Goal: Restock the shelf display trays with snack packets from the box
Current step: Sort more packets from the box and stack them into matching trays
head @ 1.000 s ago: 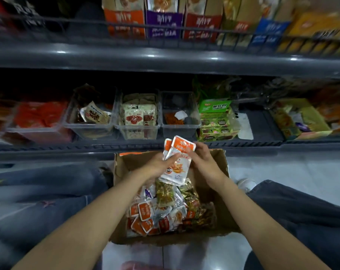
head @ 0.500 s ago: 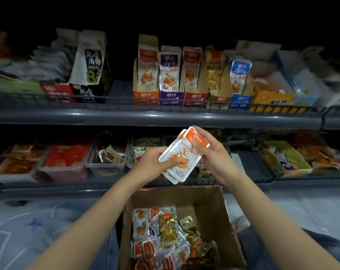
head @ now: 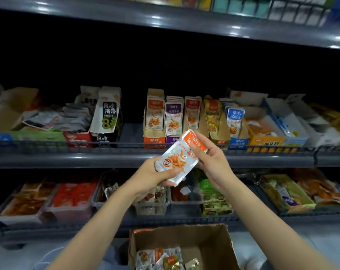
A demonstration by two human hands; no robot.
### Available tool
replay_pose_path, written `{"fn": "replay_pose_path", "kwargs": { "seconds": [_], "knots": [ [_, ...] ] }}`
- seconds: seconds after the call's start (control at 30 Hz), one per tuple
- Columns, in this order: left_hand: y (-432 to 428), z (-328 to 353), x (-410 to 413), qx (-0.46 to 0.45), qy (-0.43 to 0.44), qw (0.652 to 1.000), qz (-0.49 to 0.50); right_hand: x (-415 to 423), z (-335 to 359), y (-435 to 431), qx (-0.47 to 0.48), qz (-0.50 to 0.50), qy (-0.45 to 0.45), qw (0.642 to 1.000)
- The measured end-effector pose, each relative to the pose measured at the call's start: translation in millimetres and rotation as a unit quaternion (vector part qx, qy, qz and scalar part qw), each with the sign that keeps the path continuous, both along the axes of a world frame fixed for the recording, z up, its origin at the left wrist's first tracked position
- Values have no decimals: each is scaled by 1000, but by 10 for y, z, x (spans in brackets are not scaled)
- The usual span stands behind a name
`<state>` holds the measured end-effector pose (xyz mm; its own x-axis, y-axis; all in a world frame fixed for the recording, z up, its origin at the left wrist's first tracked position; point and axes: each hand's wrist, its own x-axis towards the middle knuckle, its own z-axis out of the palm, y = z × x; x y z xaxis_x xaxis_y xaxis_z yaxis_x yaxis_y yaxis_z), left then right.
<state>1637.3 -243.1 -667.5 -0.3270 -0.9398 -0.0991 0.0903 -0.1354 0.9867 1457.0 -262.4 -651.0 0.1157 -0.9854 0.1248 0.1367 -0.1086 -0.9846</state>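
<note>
Both hands hold a small stack of white-and-orange snack packets (head: pixel 179 157) tilted in front of the middle shelf rail. My left hand (head: pixel 155 177) grips the stack's lower end with the thumb across its front. My right hand (head: pixel 208 158) pinches the orange top end. Just behind the packets stands an orange cardboard display tray (head: pixel 154 121) holding matching orange packets, with purple (head: pixel 174 119) and red (head: pixel 192 115) trays beside it. The brown cardboard box (head: pixel 210 244) sits low in the centre with several mixed packets (head: pixel 161 258) in its bottom.
A wire rail (head: pixel 68 146) fronts the middle shelf. A black-and-white seaweed carton (head: pixel 106 114) stands left of the trays, blue and yellow boxes (head: pixel 266 133) to the right. Clear plastic bins (head: pixel 71 201) of snacks line the lower shelf. Another shelf edge (head: pixel 184 26) runs overhead.
Both hands have lifted the packet stack from above the box up to the middle shelf's level. The view has tilted upward, so the box now lies at the frame's bottom.
</note>
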Motion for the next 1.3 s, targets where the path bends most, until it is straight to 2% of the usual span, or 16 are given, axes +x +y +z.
{"fn": "replay_pose_path", "kwargs": {
  "seconds": [0.1,0.2,0.27,0.43,0.57,0.8,1.0,1.1,1.2,1.3],
  "knots": [
    [-71,57,90,28,49,998,-17,44,113,-82,9,33,-6,999],
    [-150,103,134,38,88,995,0,130,183,-186,-33,-14,13,999],
    [-220,156,169,29,104,994,1,191,215,-267,-27,-18,6,999],
    [-408,233,262,-28,69,997,27,279,253,-480,36,23,-48,998],
    [-598,283,305,-35,74,993,82,324,349,-692,8,28,-9,1000],
    [-904,351,439,-58,56,994,73,369,637,-1097,-17,76,70,995],
    [-1175,387,458,-92,58,989,105,437,823,-1505,-62,77,162,982],
    [-1339,402,479,-137,14,978,158,443,888,-1741,-69,63,174,980],
    [-1557,315,550,-193,-51,953,227,439,963,-1962,-106,34,231,967],
    [-1714,195,579,-196,-155,946,207,497,1014,-2162,-126,61,302,943]
  ]
}}
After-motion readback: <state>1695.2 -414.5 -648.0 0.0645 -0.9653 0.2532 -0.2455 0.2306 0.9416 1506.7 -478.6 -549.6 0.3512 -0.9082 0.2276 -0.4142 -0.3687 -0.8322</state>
